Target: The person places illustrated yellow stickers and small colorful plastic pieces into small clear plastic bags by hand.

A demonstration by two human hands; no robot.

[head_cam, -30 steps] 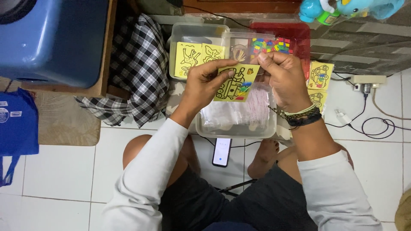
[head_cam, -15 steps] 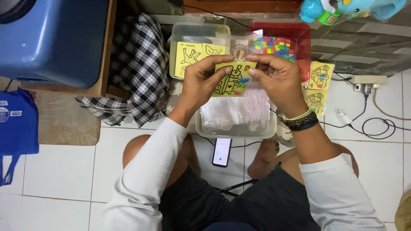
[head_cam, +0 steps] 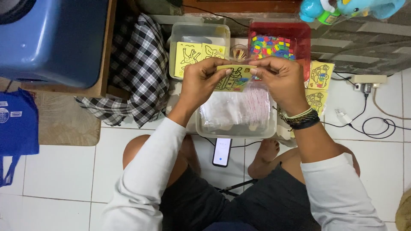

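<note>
A blue bag [head_cam: 15, 128] lies on the tiled floor [head_cam: 60, 171] at far left, a blue tub [head_cam: 51, 38] above it, then a checked cloth [head_cam: 132, 72]. A clear box [head_cam: 177, 34] holds yellow picture cards. The left hand [head_cam: 201, 83] and right hand [head_cam: 280, 81] meet over a clear tray of plastic sleeves [head_cam: 235, 111], fingers of both clamped on the ends of a small yellow card [head_cam: 233, 79] with a partly coloured drawing; a sleeve may cover it, though that is hard to tell. Behind sits a red box [head_cam: 299, 32] of coloured pieces, with more yellow cards [head_cam: 320, 75] to its right. A phone [head_cam: 222, 152] lies between the knees.
</note>
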